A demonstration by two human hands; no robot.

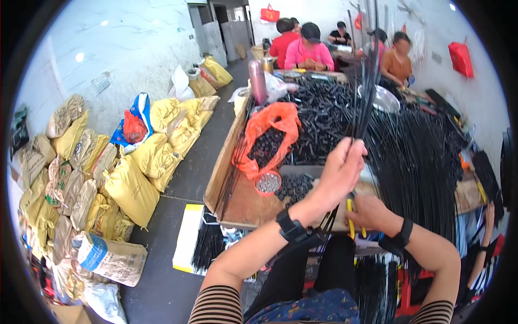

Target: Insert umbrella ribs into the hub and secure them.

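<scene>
Rods (369,89), black and thin, stand in a bunch above the near side of the table (243,208). Left hand (344,164): grip closed round their lower part, probably to keep so long a bunch together. Right hand (372,213), lower and just beside: grip folded round a yellow-handled tool (351,218); its working end is hard to make out. Near the hands, small black parts (295,186) and a tub (268,183) of metal bits, likely set there for easy reach. Beyond, an orange bag (291,116), rolled open, and heaped black pieces (324,108); the raised wooden edge (229,151) presumably stops spills. More rods (421,162) lie to the right, roughly lengthwise, perhaps for drawing out singly. Yellow sacks (132,186) line the left wall.
</scene>
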